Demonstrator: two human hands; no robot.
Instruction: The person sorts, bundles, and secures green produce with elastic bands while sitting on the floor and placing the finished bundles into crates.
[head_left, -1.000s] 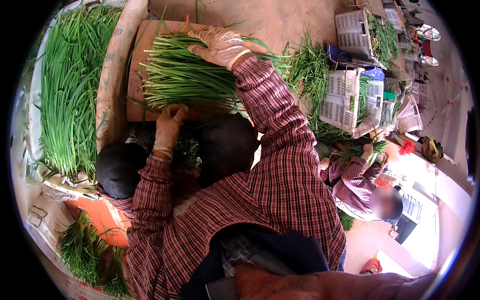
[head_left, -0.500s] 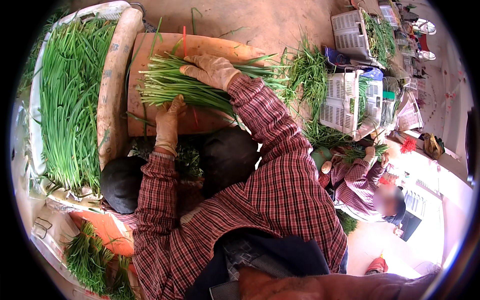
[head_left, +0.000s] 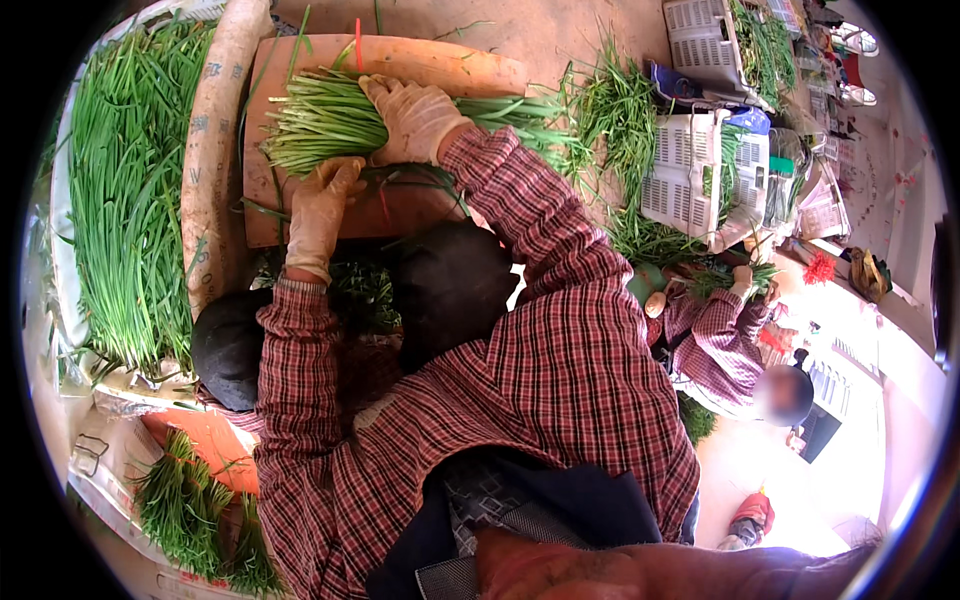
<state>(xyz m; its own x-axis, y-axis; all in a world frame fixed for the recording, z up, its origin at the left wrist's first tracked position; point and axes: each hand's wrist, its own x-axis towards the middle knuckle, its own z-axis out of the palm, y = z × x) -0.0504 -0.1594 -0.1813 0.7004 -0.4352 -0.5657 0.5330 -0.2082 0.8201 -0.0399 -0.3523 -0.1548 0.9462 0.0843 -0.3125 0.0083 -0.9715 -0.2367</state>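
A bunch of garlic chives (head_left: 318, 125) lies across an orange-brown board (head_left: 290, 215) in front of my knees, pale cut ends to the left and leaves to the right. My gloved right hand (head_left: 415, 118) is wrapped over its middle and presses it together. Against the near edge, close to the cut ends, my gloved left hand (head_left: 325, 200) has its fingers curled together on the stalks; its fingertips are partly hidden. A red tie (head_left: 358, 48) sticks out beyond the far side of the bunch, and its other end shows on the near side.
At left, a large container holds many chives (head_left: 145, 200) beside a thick pale padded roll (head_left: 210, 150). Loose greens (head_left: 610, 130) lie on the floor at right, near white plastic crates (head_left: 685, 175). Another person (head_left: 715, 350) handles greens at far right. More bunches (head_left: 185, 510) lie lower left.
My right hand has closed more tightly round the bunch, which looks narrower and more gathered. My left hand stays at its near edge. The view has shifted slightly.
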